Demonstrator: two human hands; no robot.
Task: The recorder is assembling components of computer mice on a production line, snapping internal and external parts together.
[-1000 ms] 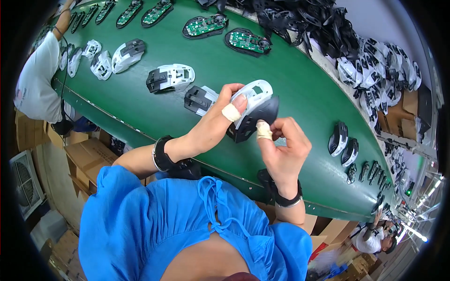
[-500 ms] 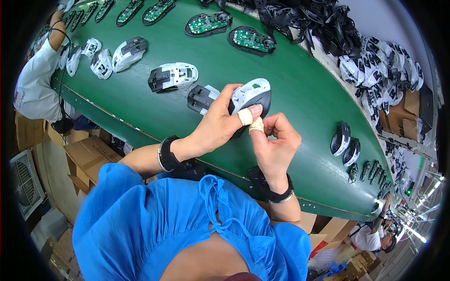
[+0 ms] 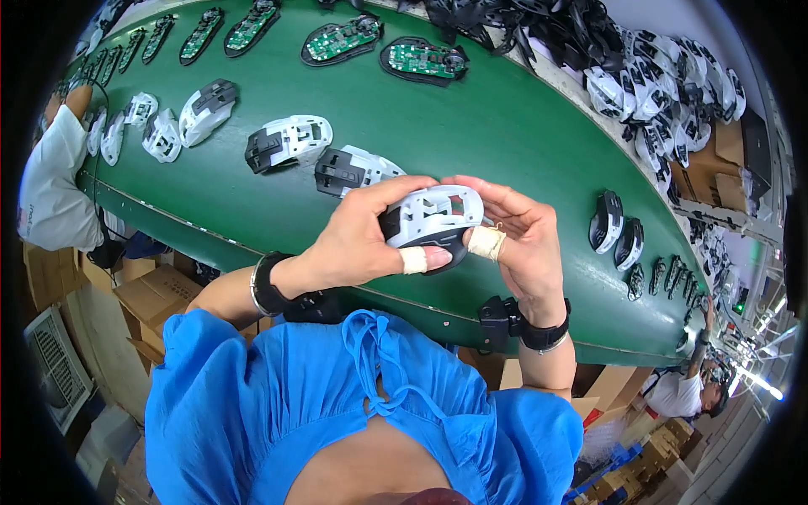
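Note:
Between my hands, above the green work surface (image 3: 370,126), is a computer mouse shell (image 3: 436,210) with a white cut-out top and a black side. My left hand (image 3: 349,240) grips its left end, the taped thumb along the black side and the fingers over the far edge. At the right end my right hand (image 3: 530,244) cups the shell, its taped thumb against the near corner and its fingers curled behind. Just beyond my left hand lies another white and black mouse shell (image 3: 358,168), with a similar top shell (image 3: 289,141) to its left.
Mouse bases with green circuit boards (image 3: 423,61) line the far side. More shells (image 3: 208,112) lie leftward, near a co-worker's white sleeve (image 3: 59,181). Black-and-white side parts (image 3: 606,222) sit right. Piles of black parts (image 3: 555,34) and white shells (image 3: 652,93) stand beyond the edge.
The mouse shell has turned so its white top faces up more. My right hand has gone from a pinch at its near edge to cupping its right end, fingers spread behind.

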